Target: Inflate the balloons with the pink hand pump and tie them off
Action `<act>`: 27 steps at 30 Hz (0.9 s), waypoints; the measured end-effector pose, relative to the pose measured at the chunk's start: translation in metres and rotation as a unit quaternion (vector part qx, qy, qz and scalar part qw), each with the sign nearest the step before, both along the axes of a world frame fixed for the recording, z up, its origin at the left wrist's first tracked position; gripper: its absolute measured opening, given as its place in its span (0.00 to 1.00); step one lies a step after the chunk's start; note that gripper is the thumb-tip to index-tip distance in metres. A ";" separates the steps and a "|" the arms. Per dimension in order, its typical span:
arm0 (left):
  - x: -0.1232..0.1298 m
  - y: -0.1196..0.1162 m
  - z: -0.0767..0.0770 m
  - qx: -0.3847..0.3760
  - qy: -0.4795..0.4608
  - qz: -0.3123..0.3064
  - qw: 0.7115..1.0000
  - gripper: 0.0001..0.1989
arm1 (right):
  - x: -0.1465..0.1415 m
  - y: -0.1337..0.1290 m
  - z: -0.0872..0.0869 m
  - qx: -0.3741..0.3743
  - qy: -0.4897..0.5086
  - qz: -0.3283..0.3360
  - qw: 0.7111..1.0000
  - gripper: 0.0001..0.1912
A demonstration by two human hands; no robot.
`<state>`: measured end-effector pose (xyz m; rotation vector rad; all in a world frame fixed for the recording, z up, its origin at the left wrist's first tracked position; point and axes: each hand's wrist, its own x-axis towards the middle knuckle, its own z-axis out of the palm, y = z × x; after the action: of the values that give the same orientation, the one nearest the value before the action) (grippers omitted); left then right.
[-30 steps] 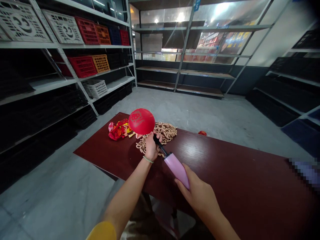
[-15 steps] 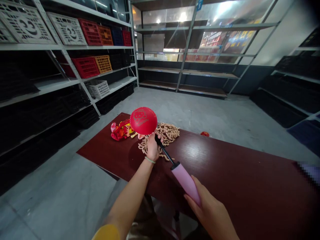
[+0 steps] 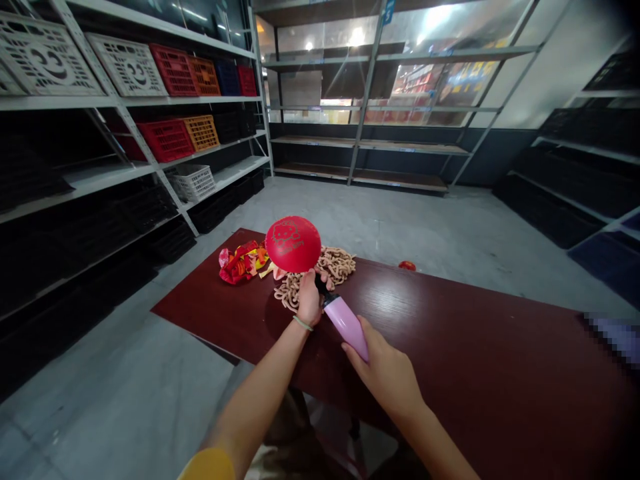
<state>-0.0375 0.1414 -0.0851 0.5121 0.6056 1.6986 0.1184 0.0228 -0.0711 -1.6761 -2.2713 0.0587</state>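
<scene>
A red balloon (image 3: 293,244) with a printed cartoon cat sits partly inflated at the far end of a pink and black hand pump (image 3: 346,327). My left hand (image 3: 310,299) is closed round the pump's black front end, close to the balloon's neck, which the fingers hide. My right hand (image 3: 387,373) grips the pink barrel, pushed up near my left hand. Beneath and behind the balloon lies a heap of long beige twisted pieces (image 3: 337,265) on the dark red table (image 3: 450,340). Left of it is a pile of uninflated balloons (image 3: 243,263), mostly red.
Metal shelves with plastic crates (image 3: 173,70) line the left side. A mostly bare rack (image 3: 357,113) stands against the back window. A small red object (image 3: 407,265) shows just past the table's far edge. Dark shelving (image 3: 575,180) rises at the right.
My right hand has pushed the pink barrel forward, up and left, so the black rod no longer shows. The balloon looks slightly larger and sits a little further right in view.
</scene>
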 end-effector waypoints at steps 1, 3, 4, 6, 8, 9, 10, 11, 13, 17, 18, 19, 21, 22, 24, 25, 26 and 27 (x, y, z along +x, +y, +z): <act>0.000 0.000 0.000 -0.001 0.000 0.001 1.000 0.11 | -0.001 0.000 -0.001 -0.003 0.006 0.002 1.000 0.27; 0.000 0.000 0.001 -0.002 0.007 0.001 1.000 0.11 | 0.003 -0.005 -0.006 -0.004 0.022 0.006 1.000 0.28; -0.001 0.001 0.002 -0.003 0.011 0.002 1.000 0.10 | 0.008 -0.010 -0.010 -0.001 0.030 0.009 1.000 0.28; -0.003 0.002 0.004 -0.005 0.018 0.006 1.000 0.09 | 0.021 -0.021 -0.016 0.010 0.042 0.021 0.999 0.28; -0.005 0.004 0.006 -0.008 0.017 0.019 1.000 0.09 | 0.036 -0.033 -0.019 0.020 0.046 0.041 0.998 0.29; -0.007 0.005 0.007 -0.010 0.015 0.027 0.999 0.10 | 0.043 -0.038 -0.020 0.023 0.048 0.050 0.997 0.29; -0.008 0.006 0.007 -0.011 0.012 0.035 0.999 0.10 | 0.048 -0.043 -0.020 0.024 0.049 0.058 0.997 0.29; -0.009 0.007 0.007 -0.012 0.008 0.041 0.999 0.10 | 0.053 -0.046 -0.020 0.026 0.050 0.063 0.996 0.29; -0.011 0.008 0.007 -0.011 -0.003 0.048 0.999 0.10 | 0.058 -0.049 -0.019 0.029 0.047 0.065 0.996 0.29; -0.010 0.009 0.004 0.003 -0.017 0.045 0.999 0.09 | 0.049 -0.036 -0.017 0.026 0.018 0.039 0.999 0.28; -0.009 0.008 0.003 0.006 -0.014 0.042 0.999 0.09 | 0.042 -0.030 -0.016 0.021 0.012 0.030 0.999 0.28; -0.008 0.008 0.002 0.009 -0.009 0.037 0.999 0.09 | 0.035 -0.023 -0.014 0.013 0.007 0.020 1.000 0.28; -0.006 0.006 0.000 0.006 0.002 0.026 1.000 0.09 | 0.019 -0.010 -0.008 -0.005 0.002 0.005 1.000 0.28; -0.005 0.006 -0.001 0.000 0.006 0.022 1.000 0.10 | 0.011 -0.005 -0.006 -0.014 0.001 0.000 1.000 0.28; -0.004 0.005 -0.001 -0.011 0.007 0.013 1.000 0.10 | 0.000 0.003 -0.002 -0.025 0.007 -0.003 1.000 0.28; -0.004 0.005 -0.001 -0.012 0.005 0.010 1.000 0.10 | -0.004 0.005 -0.001 -0.028 0.010 0.000 1.000 0.28; -0.004 0.005 -0.001 -0.010 0.003 0.008 1.000 0.09 | -0.005 0.005 -0.001 -0.029 0.014 0.003 0.999 0.29; -0.004 0.006 0.000 -0.004 0.000 0.007 1.000 0.09 | -0.004 0.004 -0.002 -0.028 0.017 0.005 0.999 0.29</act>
<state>-0.0416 0.1469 -0.0854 0.5016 0.6173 1.7095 0.1142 0.0269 -0.0730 -1.6783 -2.2740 0.1528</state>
